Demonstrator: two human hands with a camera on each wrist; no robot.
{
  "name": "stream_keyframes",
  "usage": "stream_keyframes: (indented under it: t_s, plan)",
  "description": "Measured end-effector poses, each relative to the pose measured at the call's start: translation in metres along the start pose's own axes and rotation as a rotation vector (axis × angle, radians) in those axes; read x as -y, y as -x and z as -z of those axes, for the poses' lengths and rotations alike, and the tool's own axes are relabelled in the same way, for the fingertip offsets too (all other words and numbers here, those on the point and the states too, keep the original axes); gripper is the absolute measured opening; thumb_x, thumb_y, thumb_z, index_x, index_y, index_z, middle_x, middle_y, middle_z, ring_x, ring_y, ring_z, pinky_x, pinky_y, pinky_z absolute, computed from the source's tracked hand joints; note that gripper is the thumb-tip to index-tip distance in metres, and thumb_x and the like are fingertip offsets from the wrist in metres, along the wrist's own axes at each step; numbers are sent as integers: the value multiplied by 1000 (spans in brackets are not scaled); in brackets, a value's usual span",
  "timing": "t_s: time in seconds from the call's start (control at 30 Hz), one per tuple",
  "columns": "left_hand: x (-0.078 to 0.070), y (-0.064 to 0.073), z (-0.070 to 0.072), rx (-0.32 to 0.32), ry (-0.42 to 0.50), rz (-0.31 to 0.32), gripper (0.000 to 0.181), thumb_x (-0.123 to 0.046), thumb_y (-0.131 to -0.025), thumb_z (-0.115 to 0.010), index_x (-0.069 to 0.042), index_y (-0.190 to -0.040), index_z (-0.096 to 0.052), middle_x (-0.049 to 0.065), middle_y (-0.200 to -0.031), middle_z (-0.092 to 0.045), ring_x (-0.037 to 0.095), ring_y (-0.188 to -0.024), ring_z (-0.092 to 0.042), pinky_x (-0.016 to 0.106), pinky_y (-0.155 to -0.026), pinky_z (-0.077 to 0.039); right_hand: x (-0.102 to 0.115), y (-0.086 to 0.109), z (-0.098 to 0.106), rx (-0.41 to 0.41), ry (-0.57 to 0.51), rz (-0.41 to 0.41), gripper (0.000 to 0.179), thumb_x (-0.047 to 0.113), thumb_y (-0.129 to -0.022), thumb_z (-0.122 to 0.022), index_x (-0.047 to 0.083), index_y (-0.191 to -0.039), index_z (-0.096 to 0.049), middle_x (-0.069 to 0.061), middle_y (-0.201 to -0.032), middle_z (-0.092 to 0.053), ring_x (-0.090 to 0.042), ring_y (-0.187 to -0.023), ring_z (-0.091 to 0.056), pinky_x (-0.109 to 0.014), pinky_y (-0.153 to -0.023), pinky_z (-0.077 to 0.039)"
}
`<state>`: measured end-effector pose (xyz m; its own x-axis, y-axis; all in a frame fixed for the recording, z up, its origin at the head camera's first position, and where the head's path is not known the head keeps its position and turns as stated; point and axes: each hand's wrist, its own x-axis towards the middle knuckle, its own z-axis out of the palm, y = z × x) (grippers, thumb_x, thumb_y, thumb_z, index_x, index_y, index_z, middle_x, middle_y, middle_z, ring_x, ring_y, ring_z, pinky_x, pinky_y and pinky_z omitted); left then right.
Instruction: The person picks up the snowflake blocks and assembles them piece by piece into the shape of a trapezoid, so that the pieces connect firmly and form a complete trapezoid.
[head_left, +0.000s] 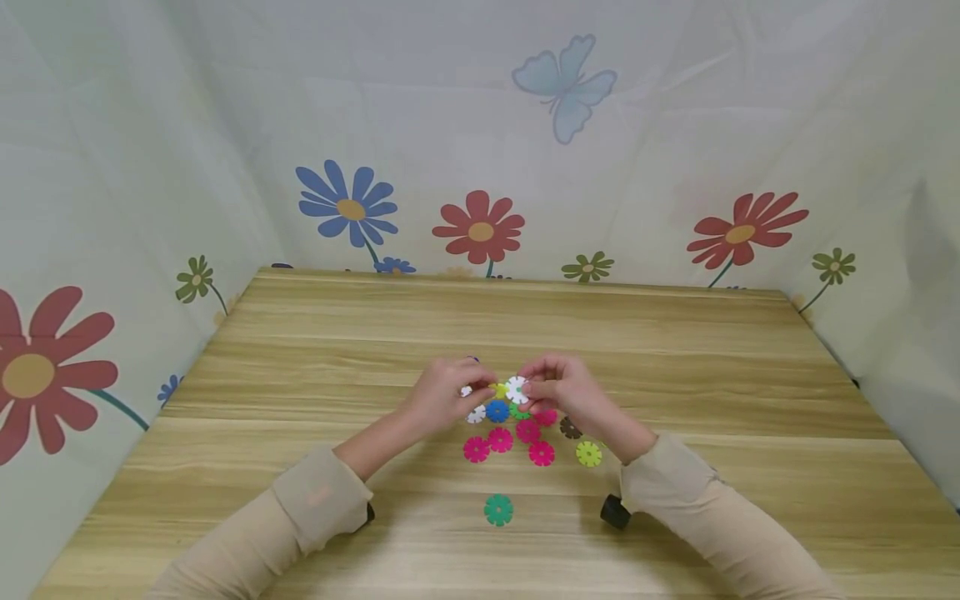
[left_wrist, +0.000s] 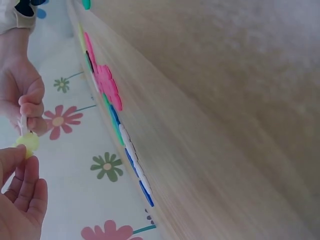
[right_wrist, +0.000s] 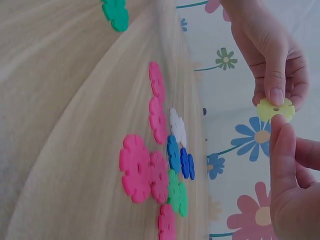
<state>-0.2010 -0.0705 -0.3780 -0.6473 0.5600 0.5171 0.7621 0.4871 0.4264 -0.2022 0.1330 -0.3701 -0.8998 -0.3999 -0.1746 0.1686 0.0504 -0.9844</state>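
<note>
My left hand (head_left: 448,396) pinches a yellow notched plastic disc (right_wrist: 267,111) between thumb and fingers, above the table. Close by on its right, my right hand (head_left: 576,393) holds a white notched disc (head_left: 516,389) by its edge. The two discs come together between the fingertips; whether their notches are joined I cannot tell. In the right wrist view the right fingers hide the white disc. Beneath the hands lie flat discs of the same kind: several pink ones (head_left: 476,450), a blue one (head_left: 497,411), a white one (head_left: 477,414) and a green one (head_left: 517,411), partly covered.
A brown disc (head_left: 570,428) and a yellow-green disc (head_left: 588,454) lie under the right wrist. Nearer the front, a teal-green disc (head_left: 498,510) sits apart on the wooden table (head_left: 300,350). A flower-printed curtain (head_left: 420,125) surrounds the back and sides.
</note>
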Motion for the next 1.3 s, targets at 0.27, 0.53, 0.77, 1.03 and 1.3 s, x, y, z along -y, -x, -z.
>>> stream_keyframes:
  t_s: [0.27, 0.53, 0.77, 1.03, 1.3]
  plan:
    - [-4, 1, -1, -75, -36, -77, 5, -8, -75, -69, -6, -79, -69, 2, -73, -66, 8, -62, -58, 21, -56, -50, 1, 4, -3, -54, -56, -6, 18, -8, -84, -50, -15, -100, -49, -4, -69, -58, -11, -54, -61, -18, -52, -50]
    - [-5, 0, -1, -98, -54, -108, 6, -7, -74, -70, -4, -79, -69, 4, -74, -68, 9, -61, -59, 20, -54, -49, 3, 4, -3, -55, -120, -23, 11, -9, -83, -49, -10, -94, -52, -3, -66, -59, -11, -52, -61, -17, -49, -50]
    - [-6, 0, -2, -142, -58, -128, 7, -6, -72, -70, -3, -78, -69, 4, -72, -67, 9, -60, -59, 18, -54, -49, 3, 5, -4, -51, -195, -14, 9, -10, -83, -49, -5, -88, -55, -4, -64, -59, -12, -52, -63, -16, -49, -50]
    - [-7, -1, -1, -170, -127, -174, 7, -7, -72, -71, -4, -78, -69, 3, -72, -67, 8, -60, -59, 12, -53, -46, 5, 4, -8, -82, -163, -8, 14, -9, -83, -50, -13, -96, -51, -3, -65, -58, -11, -52, -62, -16, -49, -50]
    - [-3, -1, -1, -123, -57, -99, 8, -7, -73, -70, -5, -81, -68, 2, -76, -66, 8, -65, -60, 17, -58, -50, 6, 4, -3, -49, -114, -5, 21, -4, -85, -50, -13, -104, -47, -2, -71, -59, -11, -57, -62, -18, -53, -51]
